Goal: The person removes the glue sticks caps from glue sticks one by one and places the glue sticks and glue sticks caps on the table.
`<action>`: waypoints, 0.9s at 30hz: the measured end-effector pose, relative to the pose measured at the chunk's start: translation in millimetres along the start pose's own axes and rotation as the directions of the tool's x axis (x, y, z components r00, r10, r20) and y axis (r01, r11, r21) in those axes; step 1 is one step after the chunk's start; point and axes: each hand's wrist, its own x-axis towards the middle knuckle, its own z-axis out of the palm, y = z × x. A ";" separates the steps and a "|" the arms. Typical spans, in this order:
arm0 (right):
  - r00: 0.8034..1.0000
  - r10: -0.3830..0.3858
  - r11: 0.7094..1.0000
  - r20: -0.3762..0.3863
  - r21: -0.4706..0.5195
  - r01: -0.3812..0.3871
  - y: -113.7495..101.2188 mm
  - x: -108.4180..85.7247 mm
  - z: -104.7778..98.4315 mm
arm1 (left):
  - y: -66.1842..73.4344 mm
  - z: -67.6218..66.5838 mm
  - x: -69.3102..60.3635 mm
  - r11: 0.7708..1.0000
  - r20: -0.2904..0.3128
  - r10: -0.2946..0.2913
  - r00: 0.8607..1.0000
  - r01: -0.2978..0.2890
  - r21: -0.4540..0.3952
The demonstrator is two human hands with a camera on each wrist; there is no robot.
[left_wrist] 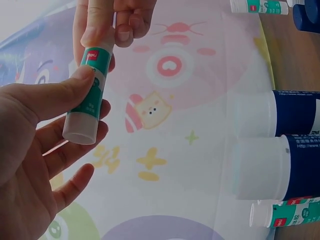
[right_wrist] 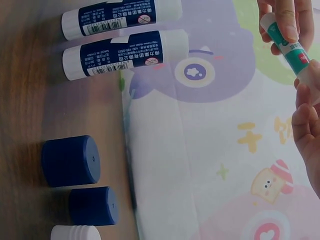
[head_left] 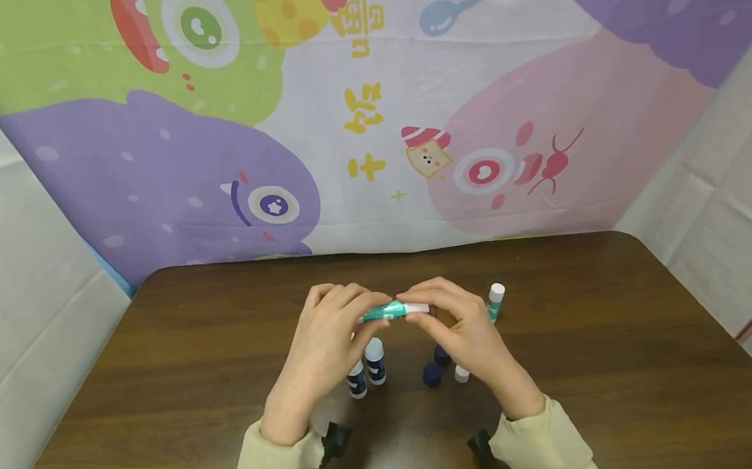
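A green glue stick (head_left: 385, 312) with a white cap is held level above the table between both hands. My left hand (head_left: 325, 341) grips its green body, thumb along the label in the left wrist view. The fingers of my right hand (head_left: 472, 326) pinch the white cap end (head_left: 417, 308). Two uncapped navy glue sticks (head_left: 376, 362) stand upright below the left hand. Below the right hand lie two navy caps (head_left: 432, 374) and a white cap (head_left: 462, 374). In the left wrist view, another green glue stick (left_wrist: 297, 214) shows beside the navy ones.
A further green glue stick with a white cap (head_left: 495, 301) stands upright to the right of the right hand. The brown wooden table (head_left: 196, 396) reaches back to a cartoon-printed cloth (head_left: 374, 212). White sheets hang at both sides. Dark wrist mounts sit at the pale sleeves (head_left: 278, 467).
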 end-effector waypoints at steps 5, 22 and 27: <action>0.998 0.049 0.998 -0.037 -0.036 -0.050 1.0 -0.5 -7.1 | -4.7 -3.3 -1.4 0.999 -0.013 -0.033 0.999 0.033 0.028; 0.991 0.100 0.988 -0.092 -0.112 -0.110 4.4 -1.7 -15.2 | -17.1 -10.4 -6.2 0.970 -0.047 -0.243 0.969 0.242 -0.030; 0.989 0.117 0.983 -0.092 -0.132 -0.128 6.9 -2.2 -17.3 | -20.3 -9.0 -9.5 0.931 -0.006 -0.336 0.942 0.332 -0.149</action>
